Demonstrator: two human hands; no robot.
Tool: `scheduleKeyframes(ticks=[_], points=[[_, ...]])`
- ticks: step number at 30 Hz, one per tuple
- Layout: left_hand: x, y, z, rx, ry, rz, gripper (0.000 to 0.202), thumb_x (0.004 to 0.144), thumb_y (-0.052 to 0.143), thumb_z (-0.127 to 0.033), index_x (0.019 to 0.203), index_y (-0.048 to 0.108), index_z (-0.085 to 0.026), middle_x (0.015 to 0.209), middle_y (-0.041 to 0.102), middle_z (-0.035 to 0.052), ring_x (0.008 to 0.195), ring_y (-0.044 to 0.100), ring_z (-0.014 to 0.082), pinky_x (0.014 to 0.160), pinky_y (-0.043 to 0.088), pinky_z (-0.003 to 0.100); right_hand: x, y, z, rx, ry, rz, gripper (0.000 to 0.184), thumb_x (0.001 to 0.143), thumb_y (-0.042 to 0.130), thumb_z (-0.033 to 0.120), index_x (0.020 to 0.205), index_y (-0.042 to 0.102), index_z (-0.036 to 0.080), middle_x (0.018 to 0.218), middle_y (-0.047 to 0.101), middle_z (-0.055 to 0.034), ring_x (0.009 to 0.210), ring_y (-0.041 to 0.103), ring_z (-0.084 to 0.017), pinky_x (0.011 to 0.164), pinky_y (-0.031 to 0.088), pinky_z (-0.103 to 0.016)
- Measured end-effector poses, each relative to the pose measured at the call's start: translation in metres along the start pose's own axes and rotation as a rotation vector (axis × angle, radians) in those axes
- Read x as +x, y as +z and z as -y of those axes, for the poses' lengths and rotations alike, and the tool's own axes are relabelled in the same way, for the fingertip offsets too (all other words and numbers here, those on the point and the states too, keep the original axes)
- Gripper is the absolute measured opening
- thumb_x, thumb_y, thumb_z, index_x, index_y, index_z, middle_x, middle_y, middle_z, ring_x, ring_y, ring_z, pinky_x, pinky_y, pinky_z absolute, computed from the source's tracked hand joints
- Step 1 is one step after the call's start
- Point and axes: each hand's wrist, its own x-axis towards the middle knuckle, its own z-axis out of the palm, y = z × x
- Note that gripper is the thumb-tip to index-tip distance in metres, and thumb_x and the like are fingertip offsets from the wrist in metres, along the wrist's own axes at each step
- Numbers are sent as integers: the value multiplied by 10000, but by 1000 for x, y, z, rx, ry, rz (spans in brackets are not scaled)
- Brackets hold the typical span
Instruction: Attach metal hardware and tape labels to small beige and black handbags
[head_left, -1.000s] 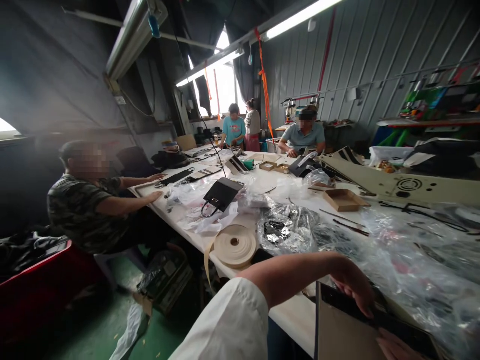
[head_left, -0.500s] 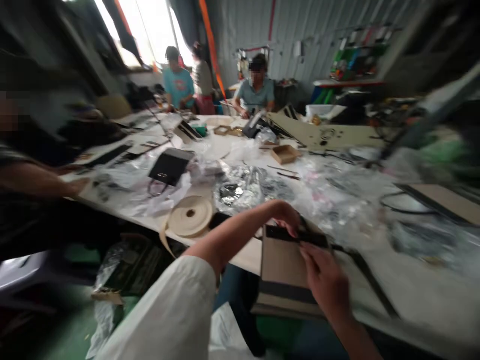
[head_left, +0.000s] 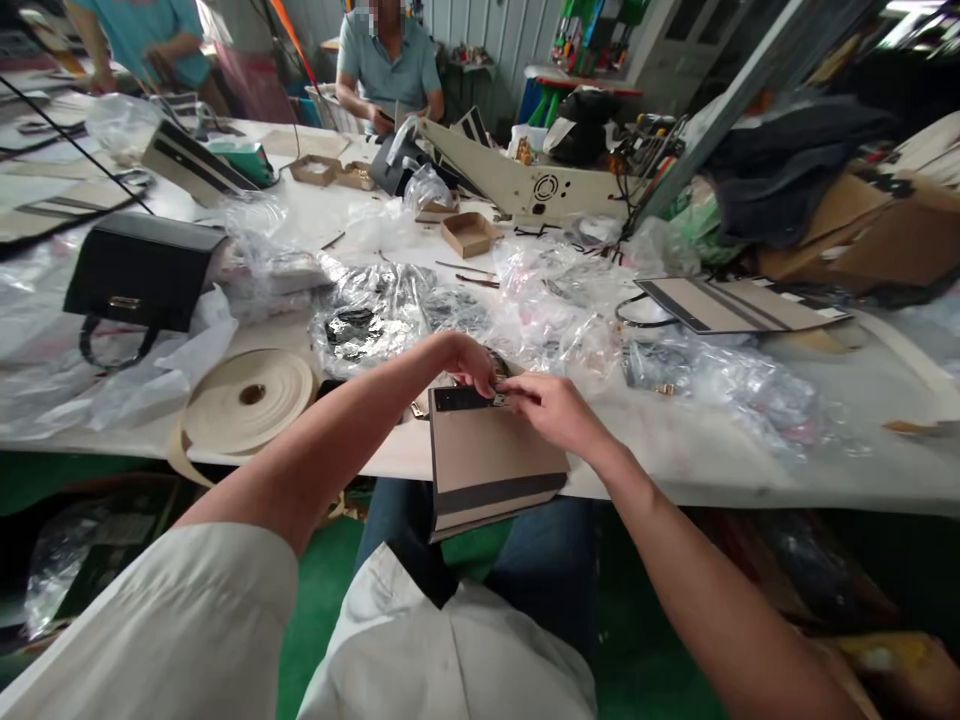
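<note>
A beige bag panel with a black top band and a dark stripe stands tilted against the white table's front edge, its lower end over my lap. My left hand pinches the panel's black top edge from the left. My right hand meets it from the right, fingers closed on a small metal fitting at that same edge. Both hands touch the panel and nearly touch each other.
A roll of beige tape lies left of my arms, a black handbag beyond it. Crumpled clear plastic bags cover the middle. A second striped panel lies right. A small cardboard box and seated co-workers are farther back.
My view has swung right and down from the room to the table in front of me. The panel now stands upright at the table edge, and both hands have closed together on its top band.
</note>
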Motion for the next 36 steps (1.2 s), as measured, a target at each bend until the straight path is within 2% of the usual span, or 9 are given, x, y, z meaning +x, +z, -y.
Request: scheduleKeyframes(ticks=[7,13,16,20,23,25,28,32,36], points=[[3,0,5,-21,-13,18,352,546,999,-352,739,733,-225,640,459,-30,685,414,167,622,422,285,13,6,-9,-24,50,40,174,987,709,260,1055,868,240,1015,844,-40,886,745,-216,870,560,-337],[5,3,8,-34,6,-18,319,558,994,-338,748,758,-234,625,441,-32,684,435,171,642,470,288,21,3,-15,84,160,133,212,982,705,353,1060,863,234,855,796,-10,756,682,-196,720,511,-315],[5,4,8,-38,35,-13,313,555,990,-332,754,767,-238,625,442,-30,686,443,176,641,482,294,23,4,-12,84,169,166,222,948,742,341,1081,887,238,963,845,-24,866,733,-218,796,531,-327],[4,5,7,-58,36,-14,305,546,975,-309,734,746,-236,622,440,-32,666,416,167,621,459,288,22,7,-7,74,161,144,207,937,741,297,1070,884,228,966,850,-25,868,739,-215,818,539,-325],[3,5,6,-94,2,-6,270,543,938,-263,709,729,-220,615,433,-31,636,366,149,573,366,267,20,7,-6,73,136,119,191,940,738,272,1064,876,227,912,833,-11,814,719,-196,792,538,-314],[2,6,5,-112,-7,-4,249,543,915,-244,717,738,-216,618,445,-27,630,355,146,560,321,264,20,7,-5,49,96,95,190,941,734,246,1057,883,236,958,844,-14,850,734,-198,836,552,-320],[1,7,4,-102,2,-24,263,545,930,-254,728,744,-224,625,453,-28,636,374,151,581,365,271,19,7,-6,14,44,62,194,946,730,223,1049,892,244,1029,858,-26,912,759,-210,897,571,-335],[0,7,3,-93,6,-46,287,536,952,-256,733,747,-227,637,476,-26,664,415,164,629,447,285,18,11,-9,-16,33,31,179,956,736,218,1041,890,248,1004,863,-28,900,770,-219,906,583,-351],[0,8,4,-132,2,-32,296,537,960,-255,696,714,-211,629,479,-30,654,392,149,588,395,261,16,15,-9,-43,31,-3,172,951,760,177,1036,881,266,1036,867,-23,935,785,-230,885,576,-347]])
